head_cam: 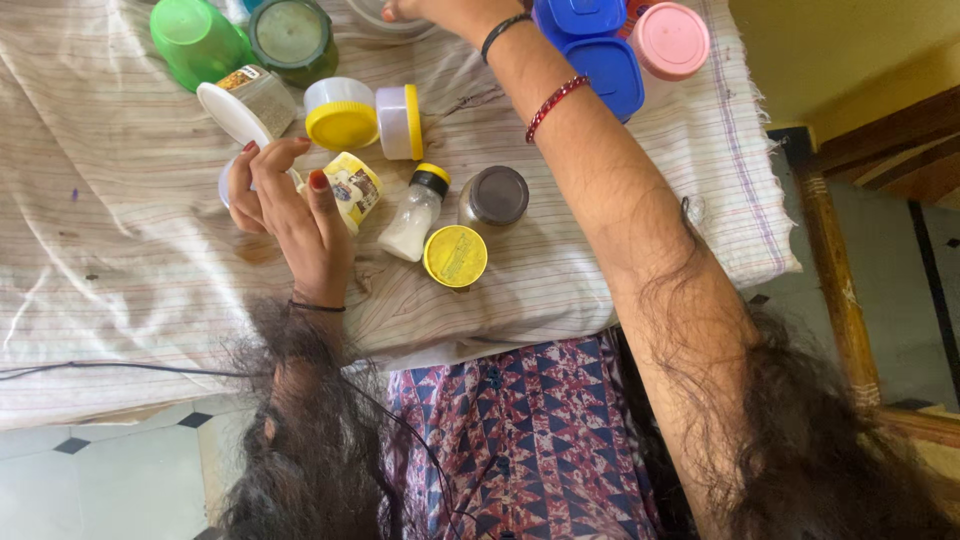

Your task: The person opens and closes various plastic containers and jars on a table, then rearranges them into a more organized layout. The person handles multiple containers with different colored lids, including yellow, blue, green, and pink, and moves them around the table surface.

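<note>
My left hand (285, 215), with red nails, curls around a small yellow-labelled jar (354, 186) lying on its side on the striped cloth (110, 230). A white round lid (224, 186) shows behind its fingers. My right arm, with a red and a black bracelet, reaches far across the cloth. My right hand (420, 10) is mostly cut off at the top edge, its fingers at the rim of a clear container (385, 28). Its grip is hidden.
On the cloth lie a green cup (195, 40), a dark green jar (292, 38), a white-lidded spice jar (250, 100), yellow-lidded jars (340, 115) (455, 257), a white-powder bottle (412, 220), a steel jar (495, 195), blue boxes (605, 60) and a pink-lidded tub (670, 40). Wooden furniture (835, 280) stands right.
</note>
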